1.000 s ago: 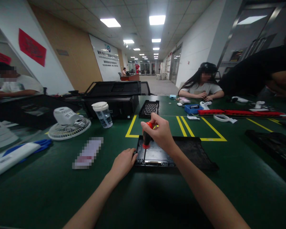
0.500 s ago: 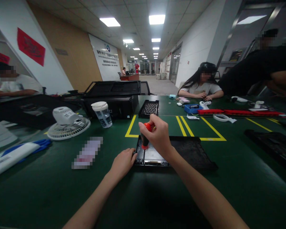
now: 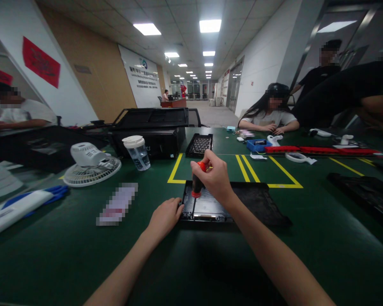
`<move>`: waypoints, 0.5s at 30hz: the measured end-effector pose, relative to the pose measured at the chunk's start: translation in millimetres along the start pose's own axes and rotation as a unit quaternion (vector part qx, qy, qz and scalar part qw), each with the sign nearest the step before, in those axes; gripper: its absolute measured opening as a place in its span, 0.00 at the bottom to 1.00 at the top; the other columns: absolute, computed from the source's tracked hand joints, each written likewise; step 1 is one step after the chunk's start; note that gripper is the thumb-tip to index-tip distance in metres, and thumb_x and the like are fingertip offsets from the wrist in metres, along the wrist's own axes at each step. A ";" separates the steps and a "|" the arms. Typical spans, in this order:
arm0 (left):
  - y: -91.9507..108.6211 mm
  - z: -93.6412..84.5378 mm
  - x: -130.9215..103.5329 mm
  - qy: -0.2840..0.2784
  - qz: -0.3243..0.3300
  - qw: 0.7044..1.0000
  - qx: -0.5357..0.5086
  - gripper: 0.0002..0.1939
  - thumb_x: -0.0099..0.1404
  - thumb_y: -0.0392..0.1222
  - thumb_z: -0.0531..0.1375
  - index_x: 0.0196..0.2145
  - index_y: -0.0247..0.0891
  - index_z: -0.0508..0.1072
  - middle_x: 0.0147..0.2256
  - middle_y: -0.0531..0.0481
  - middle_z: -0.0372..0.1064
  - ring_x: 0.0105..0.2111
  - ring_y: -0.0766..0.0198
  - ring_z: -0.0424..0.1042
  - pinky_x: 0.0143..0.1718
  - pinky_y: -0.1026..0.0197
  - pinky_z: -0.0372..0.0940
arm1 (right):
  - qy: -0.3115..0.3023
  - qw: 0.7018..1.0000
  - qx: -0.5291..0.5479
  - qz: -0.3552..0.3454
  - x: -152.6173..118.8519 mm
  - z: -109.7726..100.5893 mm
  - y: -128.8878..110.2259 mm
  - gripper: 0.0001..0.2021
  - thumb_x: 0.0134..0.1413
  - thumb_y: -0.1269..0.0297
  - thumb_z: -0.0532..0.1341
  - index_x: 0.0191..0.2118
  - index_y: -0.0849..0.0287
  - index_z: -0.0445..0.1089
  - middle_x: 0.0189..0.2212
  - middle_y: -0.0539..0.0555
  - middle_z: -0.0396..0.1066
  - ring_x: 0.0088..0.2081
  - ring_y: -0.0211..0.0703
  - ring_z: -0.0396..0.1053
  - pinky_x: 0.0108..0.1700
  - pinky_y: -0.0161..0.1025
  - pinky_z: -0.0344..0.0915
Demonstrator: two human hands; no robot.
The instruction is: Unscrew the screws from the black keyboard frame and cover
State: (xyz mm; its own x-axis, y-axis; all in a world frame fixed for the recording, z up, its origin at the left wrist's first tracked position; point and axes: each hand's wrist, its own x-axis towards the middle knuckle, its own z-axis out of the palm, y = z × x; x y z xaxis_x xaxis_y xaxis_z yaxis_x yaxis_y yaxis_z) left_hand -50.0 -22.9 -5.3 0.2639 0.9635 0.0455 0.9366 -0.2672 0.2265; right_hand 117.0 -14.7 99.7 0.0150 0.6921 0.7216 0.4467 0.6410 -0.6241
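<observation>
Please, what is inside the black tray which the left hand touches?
The black tray shows a shiny grey surface in its left part, with the screwdriver pointing down over it. The right hand covers some of the interior; that cannot be seen.

Screwdriver (image 3: 196, 185) over casing (image 3: 258, 205), tray (image 3: 200, 145) behind, cup (image 3: 137, 154) and fan (image 3: 88, 155) left.

The screwdriver (image 3: 197, 187) is red and black, the tray (image 3: 253, 204) black, the table (image 3: 51, 263) yellow-striped green.
</observation>
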 end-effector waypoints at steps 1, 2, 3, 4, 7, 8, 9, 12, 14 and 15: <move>-0.1 0.3 0.3 0.000 0.000 1.000 0.002 0.18 0.65 0.47 0.45 0.46 0.40 0.67 0.43 0.44 0.69 0.43 0.60 0.68 0.43 0.61 0.60 | -0.015 0.999 0.035 0.017 -0.4 1.3 1.0 0.13 0.48 0.62 0.57 0.23 0.57 0.50 0.19 0.44 0.50 0.21 0.32 0.52 0.23 0.31 0.52; -0.1 0.5 0.6 -0.001 -0.001 1.000 0.004 0.18 0.65 0.47 0.45 0.46 0.40 0.67 0.43 0.44 0.69 0.43 0.60 0.68 0.43 0.61 0.60 | -0.036 0.995 0.087 0.038 -0.8 3.3 2.0 0.11 0.49 0.63 0.57 0.24 0.57 0.51 0.19 0.44 0.52 0.21 0.32 0.55 0.23 0.31 0.54; 0.0 0.5 0.9 -0.002 -0.002 1.000 0.005 0.18 0.65 0.47 0.46 0.46 0.40 0.67 0.43 0.44 0.69 0.43 0.60 0.68 0.43 0.61 0.60 | -0.062 0.984 0.153 0.061 -1.3 5.7 3.0 0.10 0.49 0.64 0.56 0.26 0.57 0.51 0.20 0.44 0.55 0.21 0.32 0.59 0.24 0.31 0.58; 0.1 0.3 1.0 -0.005 -0.004 1.000 0.005 0.17 0.65 0.47 0.46 0.46 0.39 0.67 0.43 0.44 0.69 0.42 0.60 0.68 0.43 0.61 0.60 | -0.090 0.966 0.229 0.083 -1.7 8.3 3.9 0.08 0.49 0.65 0.55 0.27 0.57 0.51 0.22 0.44 0.58 0.21 0.32 0.62 0.24 0.32 0.61; 0.6 -1.0 1.0 -0.009 -0.006 1.000 0.001 0.17 0.65 0.46 0.46 0.46 0.39 0.67 0.42 0.44 0.69 0.42 0.60 0.68 0.43 0.62 0.60 | -0.166 0.881 0.424 0.130 -1.5 13.4 5.5 0.08 0.48 0.67 0.54 0.30 0.56 0.50 0.29 0.47 0.64 0.24 0.35 0.68 0.26 0.37 0.68; 0.8 -1.5 0.9 -0.008 -0.005 1.000 0.000 0.17 0.65 0.46 0.46 0.46 0.40 0.67 0.42 0.44 0.69 0.43 0.60 0.68 0.43 0.61 0.60 | -0.192 0.857 0.459 0.138 -1.0 13.8 5.8 0.08 0.48 0.67 0.55 0.31 0.56 0.50 0.31 0.48 0.66 0.25 0.35 0.69 0.27 0.38 0.69; 1.1 -2.0 0.7 -0.008 -0.005 1.000 0.000 0.17 0.65 0.46 0.46 0.46 0.40 0.67 0.42 0.44 0.69 0.43 0.60 0.68 0.43 0.61 0.60 | -0.214 0.839 0.479 0.143 -0.6 13.5 6.2 0.08 0.48 0.66 0.55 0.31 0.57 0.52 0.32 0.49 0.67 0.26 0.36 0.70 0.28 0.38 0.69; 1.8 -2.8 0.1 -0.008 -0.006 1.000 0.002 0.17 0.65 0.46 0.46 0.45 0.40 0.67 0.42 0.44 0.69 0.43 0.60 0.68 0.44 0.61 0.60 | -0.250 0.820 0.493 0.148 -0.1 11.7 8.7 0.06 0.49 0.64 0.56 0.30 0.59 0.57 0.31 0.50 0.69 0.24 0.34 0.69 0.27 0.34 0.67; 2.0 -2.8 -0.4 -0.005 -0.004 1.000 0.005 0.17 0.65 0.46 0.46 0.45 0.39 0.68 0.42 0.44 0.69 0.42 0.60 0.68 0.44 0.62 0.60 | -0.242 0.821 0.497 0.144 -1.0 11.7 11.9 0.07 0.49 0.64 0.57 0.26 0.60 0.59 0.25 0.48 0.68 0.19 0.31 0.65 0.22 0.31 0.63; 2.0 -2.8 -0.6 -0.003 -0.003 1.000 0.006 0.17 0.65 0.45 0.46 0.45 0.39 0.68 0.41 0.44 0.69 0.42 0.60 0.68 0.43 0.62 0.60 | -0.236 0.820 0.503 0.142 -1.7 12.2 13.6 0.08 0.49 0.64 0.57 0.25 0.60 0.59 0.22 0.46 0.66 0.17 0.30 0.62 0.20 0.30 0.60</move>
State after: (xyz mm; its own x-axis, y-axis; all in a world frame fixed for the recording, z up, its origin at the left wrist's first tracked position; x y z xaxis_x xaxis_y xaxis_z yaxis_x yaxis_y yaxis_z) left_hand -49.0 -24.0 -2.2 0.2605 0.9647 0.0380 0.9408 -0.2625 0.2146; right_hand 112.2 -3.1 86.3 -0.4622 0.7602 0.4565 -0.4812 0.2173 -0.8492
